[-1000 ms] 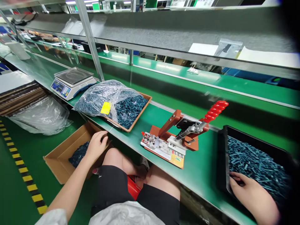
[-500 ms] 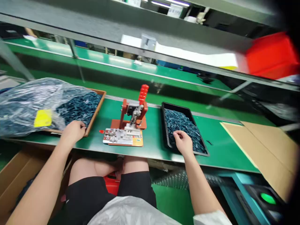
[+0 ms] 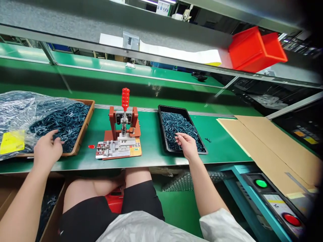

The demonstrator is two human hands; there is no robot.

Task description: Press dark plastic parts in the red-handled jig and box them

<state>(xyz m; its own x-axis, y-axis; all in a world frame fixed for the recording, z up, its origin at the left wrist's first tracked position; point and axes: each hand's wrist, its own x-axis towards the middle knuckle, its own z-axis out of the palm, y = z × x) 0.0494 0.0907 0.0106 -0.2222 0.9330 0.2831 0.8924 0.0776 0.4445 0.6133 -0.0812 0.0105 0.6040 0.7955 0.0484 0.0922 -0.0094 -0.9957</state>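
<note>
My left hand [image 3: 48, 148] is at the front of a brown tray [image 3: 85, 129] heaped with small dark blue-green plastic parts [image 3: 68, 122]. Its thumb and index finger stand apart, with nothing visible between them. Over a black tray [image 3: 163, 134] of similar small parts [image 3: 179, 124], my right hand [image 3: 188, 145] has thumb and fingers pinched together. Whatever is at those fingertips is too small to make out. Between the trays stands a toggle-clamp press fixture [image 3: 123, 131], its red handle [image 3: 125, 99] upright; neither hand touches it.
A clear plastic bag [image 3: 22, 107] with a yellow label [image 3: 12, 142] covers part of the brown tray. Loose parts [image 3: 208, 140] lie right of the black tray. Cardboard [image 3: 262, 144] rests at the right, beside a control box with a green button [image 3: 261, 183]. Overhead, a shelf carries a red bin [image 3: 247, 50].
The view has swung right, so the bench appears further left. My left hand's fingers have spread, and it has moved left along the brown tray. My right hand stays pinched over the black tray.
</note>
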